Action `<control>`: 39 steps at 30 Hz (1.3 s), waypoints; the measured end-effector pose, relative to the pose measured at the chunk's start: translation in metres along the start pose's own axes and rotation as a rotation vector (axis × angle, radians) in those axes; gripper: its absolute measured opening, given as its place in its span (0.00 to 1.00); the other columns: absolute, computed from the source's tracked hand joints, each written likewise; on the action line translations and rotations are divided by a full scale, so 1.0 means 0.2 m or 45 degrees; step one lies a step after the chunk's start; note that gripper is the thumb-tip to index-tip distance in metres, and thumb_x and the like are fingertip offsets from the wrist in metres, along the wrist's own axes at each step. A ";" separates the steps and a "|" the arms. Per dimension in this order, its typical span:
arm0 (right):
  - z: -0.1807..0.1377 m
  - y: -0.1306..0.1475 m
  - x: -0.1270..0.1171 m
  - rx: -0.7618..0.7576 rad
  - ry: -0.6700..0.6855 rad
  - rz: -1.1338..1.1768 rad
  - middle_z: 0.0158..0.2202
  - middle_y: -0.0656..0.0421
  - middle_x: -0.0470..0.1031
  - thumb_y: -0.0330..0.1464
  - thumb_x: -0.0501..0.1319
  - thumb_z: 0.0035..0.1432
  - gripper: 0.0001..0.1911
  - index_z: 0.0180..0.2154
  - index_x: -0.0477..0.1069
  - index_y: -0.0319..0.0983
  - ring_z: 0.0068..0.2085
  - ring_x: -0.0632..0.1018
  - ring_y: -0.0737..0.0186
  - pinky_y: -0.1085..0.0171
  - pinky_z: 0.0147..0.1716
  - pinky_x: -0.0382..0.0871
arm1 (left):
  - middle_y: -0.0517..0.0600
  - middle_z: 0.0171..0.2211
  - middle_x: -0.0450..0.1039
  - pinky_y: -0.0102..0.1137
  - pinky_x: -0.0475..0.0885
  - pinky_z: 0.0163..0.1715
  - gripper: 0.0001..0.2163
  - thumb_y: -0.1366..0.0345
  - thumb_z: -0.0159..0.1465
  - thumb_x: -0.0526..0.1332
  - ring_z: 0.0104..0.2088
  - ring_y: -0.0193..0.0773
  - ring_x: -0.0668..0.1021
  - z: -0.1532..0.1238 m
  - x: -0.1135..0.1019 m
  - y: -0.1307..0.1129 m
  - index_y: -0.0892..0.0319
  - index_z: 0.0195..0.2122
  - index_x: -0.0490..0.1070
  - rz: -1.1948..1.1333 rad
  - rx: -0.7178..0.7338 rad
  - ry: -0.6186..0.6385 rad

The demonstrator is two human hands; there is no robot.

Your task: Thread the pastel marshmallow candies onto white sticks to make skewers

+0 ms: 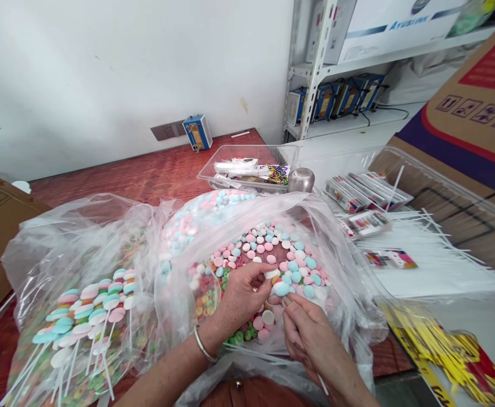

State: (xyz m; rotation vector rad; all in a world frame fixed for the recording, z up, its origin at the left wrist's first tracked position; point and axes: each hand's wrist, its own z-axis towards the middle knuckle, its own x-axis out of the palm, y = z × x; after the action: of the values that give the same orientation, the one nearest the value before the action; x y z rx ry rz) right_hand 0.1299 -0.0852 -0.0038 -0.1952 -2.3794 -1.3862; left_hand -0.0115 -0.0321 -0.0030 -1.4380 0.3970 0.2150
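My left hand (241,294), with a bangle on the wrist, pinches a white marshmallow disc (272,274) between thumb and forefinger. Close below it, my right hand (315,333) is closed round a thin white stick (323,385), whose lower end shows beneath the palm. Blue and white marshmallow pieces (282,289) sit at the stick's upper end, by my right fingertips. Both hands are over an open clear plastic bag (315,226) spread with loose pink, white and blue marshmallow discs (298,254). Green gummy rings (241,336) lie under my left wrist.
Left, stacked candy skewers (90,316) lie on a plastic bag of gummy rings (139,339). Behind stand a clear tray (247,152) and a metal cup (301,180). Many white sticks (425,249) and yellow ties (434,345) lie right, beside a cardboard box (463,130).
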 end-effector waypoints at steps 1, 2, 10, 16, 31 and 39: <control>0.01 -0.01 -0.01 -0.027 -0.009 -0.070 0.12 0.74 0.52 0.48 0.55 0.62 0.17 0.34 0.65 0.41 0.12 0.48 0.74 0.71 0.11 0.43 | 0.50 0.31 0.78 0.27 0.73 0.29 0.11 0.66 0.61 0.61 0.28 0.34 0.77 -0.01 0.00 0.00 0.60 0.43 0.78 -0.008 0.010 0.013; 0.02 -0.01 -0.01 -0.066 -0.017 -0.161 0.13 0.73 0.53 0.48 0.55 0.63 0.17 0.33 0.66 0.41 0.13 0.49 0.73 0.70 0.12 0.44 | 0.50 0.33 0.79 0.27 0.73 0.30 0.11 0.67 0.61 0.61 0.30 0.35 0.78 -0.02 0.00 0.00 0.59 0.44 0.78 -0.021 0.020 0.023; 0.11 -0.03 -0.06 -0.551 -0.269 -0.913 0.25 0.62 0.70 0.44 0.53 0.67 0.18 0.30 0.69 0.40 0.29 0.69 0.64 0.68 0.29 0.60 | 0.56 0.54 0.73 0.38 0.71 0.53 0.17 0.60 0.64 0.61 0.52 0.46 0.76 -0.07 -0.01 -0.03 0.55 0.54 0.71 -0.564 0.015 0.022; 0.09 -0.06 -0.05 -0.873 -0.314 -1.428 0.27 0.60 0.75 0.41 0.47 0.71 0.21 0.30 0.70 0.40 0.27 0.74 0.63 0.67 0.28 0.60 | 0.55 0.41 0.75 0.31 0.74 0.36 0.17 0.51 0.65 0.60 0.34 0.37 0.79 0.01 0.08 -0.10 0.60 0.46 0.69 -1.400 -0.464 -0.059; 0.06 -0.17 -0.03 -1.116 -0.408 -1.773 0.18 0.60 0.71 0.34 0.42 0.72 0.20 0.34 0.69 0.39 0.17 0.73 0.62 0.66 0.18 0.56 | 0.44 0.26 0.66 0.26 0.65 0.31 0.15 0.52 0.64 0.62 0.27 0.30 0.69 -0.09 0.26 -0.13 0.58 0.30 0.65 -1.331 -0.443 -0.321; 0.08 -0.06 -0.03 -0.620 -0.187 -1.077 0.21 0.65 0.66 0.42 0.47 0.69 0.17 0.30 0.63 0.42 0.22 0.69 0.65 0.69 0.22 0.62 | 0.54 0.51 0.71 0.35 0.71 0.46 0.25 0.53 0.63 0.63 0.46 0.40 0.76 -0.15 -0.05 0.11 0.53 0.58 0.61 -0.688 -0.299 -0.211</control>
State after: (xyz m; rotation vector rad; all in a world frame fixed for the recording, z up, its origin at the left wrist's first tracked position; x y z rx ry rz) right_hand 0.1287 -0.0775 -0.0221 0.6875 -2.2705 -2.3800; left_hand -0.0329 -0.0573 -0.0221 -1.6894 -0.1640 -0.0610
